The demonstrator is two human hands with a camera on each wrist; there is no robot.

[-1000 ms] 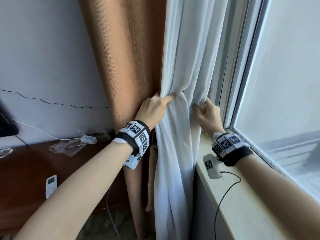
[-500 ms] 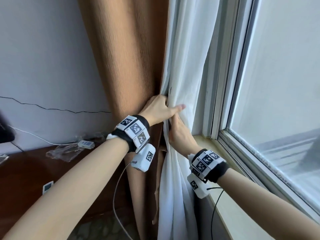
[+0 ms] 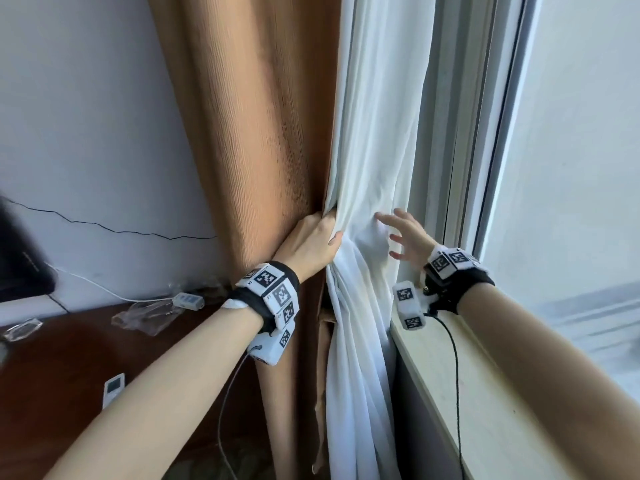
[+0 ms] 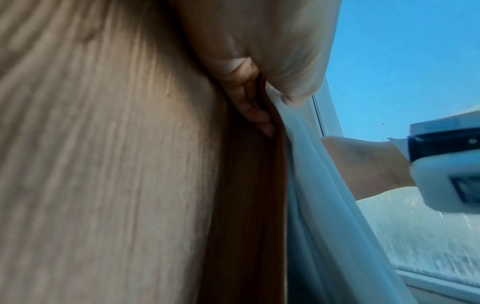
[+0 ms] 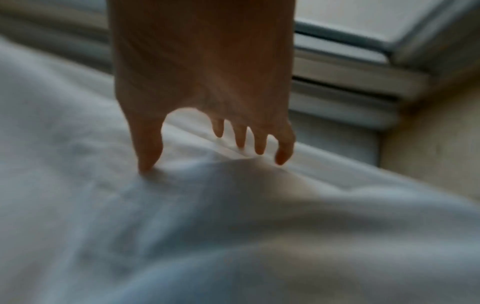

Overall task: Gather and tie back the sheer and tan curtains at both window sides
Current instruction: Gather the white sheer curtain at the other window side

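Hanging down the centre of the head view, the sheer curtain [image 3: 374, 161] was thin white cloth, bunched into soft folds at mid-frame and falling in loose pleats toward the bottom. Touching its left edge stood the tan curtain [image 3: 252, 133], a heavier fabric with fine vertical ribbing, shaped into a broad rounded column. The left hand [image 3: 308, 242] had its fingers curled round the sheer's gathered edge, gripping it against the tan cloth. The right hand [image 3: 407, 237] was spread, fingers straight and apart, fingertips [image 5: 149, 164] touching the sheer fabric and holding nothing. At lower right ran a pale smooth windowsill [image 3: 485, 410].
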